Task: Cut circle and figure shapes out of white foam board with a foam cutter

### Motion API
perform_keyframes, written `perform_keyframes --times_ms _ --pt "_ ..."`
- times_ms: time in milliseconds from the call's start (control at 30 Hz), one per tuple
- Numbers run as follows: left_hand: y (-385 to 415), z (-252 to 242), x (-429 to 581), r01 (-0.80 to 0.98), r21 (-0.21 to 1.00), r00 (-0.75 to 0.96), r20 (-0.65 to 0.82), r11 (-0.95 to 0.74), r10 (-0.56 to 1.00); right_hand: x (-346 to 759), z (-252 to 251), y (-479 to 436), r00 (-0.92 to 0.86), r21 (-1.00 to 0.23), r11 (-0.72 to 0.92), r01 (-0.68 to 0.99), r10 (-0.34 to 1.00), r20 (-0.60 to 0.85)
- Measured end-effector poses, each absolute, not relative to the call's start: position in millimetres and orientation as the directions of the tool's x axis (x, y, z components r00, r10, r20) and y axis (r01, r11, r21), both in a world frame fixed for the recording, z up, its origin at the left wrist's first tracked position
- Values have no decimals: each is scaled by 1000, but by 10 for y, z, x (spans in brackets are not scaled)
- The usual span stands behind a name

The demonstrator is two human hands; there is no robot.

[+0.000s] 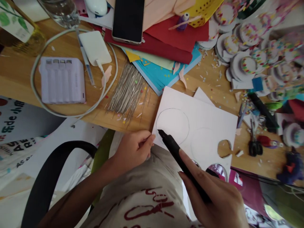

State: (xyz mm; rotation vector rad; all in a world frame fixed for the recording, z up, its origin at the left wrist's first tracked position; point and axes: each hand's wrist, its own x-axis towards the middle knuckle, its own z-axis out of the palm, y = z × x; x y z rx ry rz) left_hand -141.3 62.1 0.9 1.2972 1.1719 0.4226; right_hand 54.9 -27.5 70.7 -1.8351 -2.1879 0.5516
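Observation:
My right hand is closed around a black utility knife, its dark tip over the left edge of a drawn circle on a white card sheet. I cannot tell whether the tip touches the card. My left hand pinches the sheet's lower-left edge between thumb and fingers. A second, fainter circle lies to the right of the first. Round holes are cut through the sheet's right and lower parts. The sheet overhangs the table's front edge above my lap.
A bundle of thin wires, coloured paper and a phone lie beyond the sheet. To the left are a white charger, its cable and a battery case. Scissors and many decorated white discs crowd the right.

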Motion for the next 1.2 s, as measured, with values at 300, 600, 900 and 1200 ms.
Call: perform_keyframes --times_ms 300,600,900,1200 --pt "606 -17 -1392 343 893 392 -418 291 819 510 770 -255 -186 -390 141 910 979 -80" --pt "590 -16 -1383 326 897 372 -411 298 832 483 788 -233 -199 -381 169 909 979 -40" --pt "593 -4 -1376 326 898 364 -407 295 837 449 776 -254 -200 -355 185 916 980 -6" --pt "583 -19 -1386 325 899 368 -406 294 837 410 803 -250 -185 -336 167 927 982 -23"
